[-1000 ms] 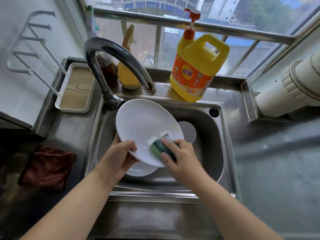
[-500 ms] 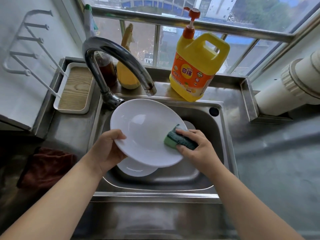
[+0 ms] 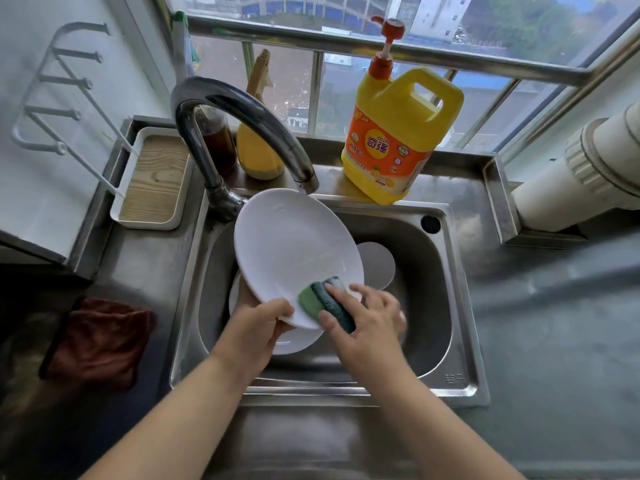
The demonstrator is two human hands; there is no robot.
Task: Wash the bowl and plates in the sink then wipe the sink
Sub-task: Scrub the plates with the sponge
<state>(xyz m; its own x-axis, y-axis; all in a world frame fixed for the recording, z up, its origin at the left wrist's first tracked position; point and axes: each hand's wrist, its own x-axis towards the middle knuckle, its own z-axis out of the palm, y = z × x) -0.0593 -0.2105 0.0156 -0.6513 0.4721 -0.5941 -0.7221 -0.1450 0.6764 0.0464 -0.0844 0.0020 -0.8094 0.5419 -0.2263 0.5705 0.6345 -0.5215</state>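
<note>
Head view: white plate (image 3: 294, 247) tilted over the sink (image 3: 446, 299), top rim just below the faucet (image 3: 242, 123) spout. Left hand (image 3: 258, 323) grips its lower rim. Right hand (image 3: 367, 317) presses a green sponge (image 3: 323, 299) on the plate's lower edge. Two more white dishes lie in the sink beneath, possibly a plate and a bowl. Detergent jug (image 3: 398, 133) stands behind the sink.
</note>
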